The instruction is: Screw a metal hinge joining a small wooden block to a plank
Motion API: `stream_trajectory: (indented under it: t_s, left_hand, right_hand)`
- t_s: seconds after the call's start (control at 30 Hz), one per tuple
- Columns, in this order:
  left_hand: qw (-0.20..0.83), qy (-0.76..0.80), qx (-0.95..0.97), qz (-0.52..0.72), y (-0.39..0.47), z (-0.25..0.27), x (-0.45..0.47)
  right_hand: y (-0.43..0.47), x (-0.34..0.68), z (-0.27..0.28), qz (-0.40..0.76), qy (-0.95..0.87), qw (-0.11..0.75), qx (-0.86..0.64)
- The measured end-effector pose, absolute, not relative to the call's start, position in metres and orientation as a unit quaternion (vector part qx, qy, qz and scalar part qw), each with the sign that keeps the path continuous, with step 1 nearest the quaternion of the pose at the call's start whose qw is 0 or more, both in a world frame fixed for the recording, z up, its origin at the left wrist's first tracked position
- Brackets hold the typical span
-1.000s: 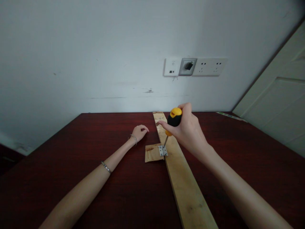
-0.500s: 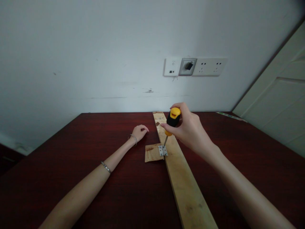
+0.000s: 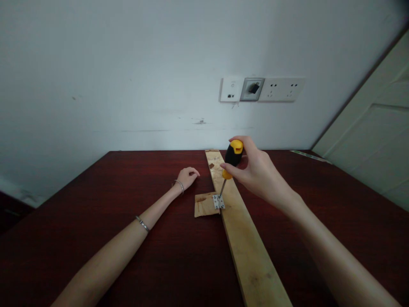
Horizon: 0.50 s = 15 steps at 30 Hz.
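Note:
A screwdriver (image 3: 234, 154) with a black and yellow handle is gripped by my right hand (image 3: 255, 166), thumb and fingers around the handle. Its metal shaft slants down to the upper right part of a small silver hinge (image 3: 219, 201). One leaf of the hinge lies on a short square wood piece (image 3: 204, 204), the other on a long wooden board (image 3: 252, 243). Whether the tip sits in a screw head is too small to tell. My left hand (image 3: 188, 177) rests on the table left of the board, fingers loosely curled together, holding nothing.
The dark red table (image 3: 153, 273) reaches back to a white wall (image 3: 159, 76). Sockets and switch plates (image 3: 281, 89) are mounted on the wall, with a black plug (image 3: 254, 88) in one. A thin patterned strip (image 3: 309, 156) lies at the back right, near a white panelled door (image 3: 377, 123).
My right hand and the screwdriver handle have shifted slightly up and to the right, the thumb moving with them. The shaft still ends at the hinge. My left hand and the wood stay put.

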<state>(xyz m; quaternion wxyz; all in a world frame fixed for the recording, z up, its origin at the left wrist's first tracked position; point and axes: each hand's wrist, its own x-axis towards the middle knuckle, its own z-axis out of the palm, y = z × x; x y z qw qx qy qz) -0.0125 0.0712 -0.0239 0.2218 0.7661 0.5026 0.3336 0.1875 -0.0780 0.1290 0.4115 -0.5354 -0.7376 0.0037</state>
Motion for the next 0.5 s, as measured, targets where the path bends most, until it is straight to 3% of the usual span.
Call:
stream_trajectory:
  t_s: [0.17,0.5]
  left_hand:
    - [0.223,0.501,0.766,0.335,0.0705,-0.0226,-0.0122]
    - [0.228,0.502,0.763,0.337,0.0702,-0.0236,-0.0127]
  right_hand:
    - [-0.0803,0.1897,0.1326,-0.018,-0.747,0.405,-0.527]
    - [-0.0832,0.1965,0.1346,0.09,-0.763,0.364,-0.527]
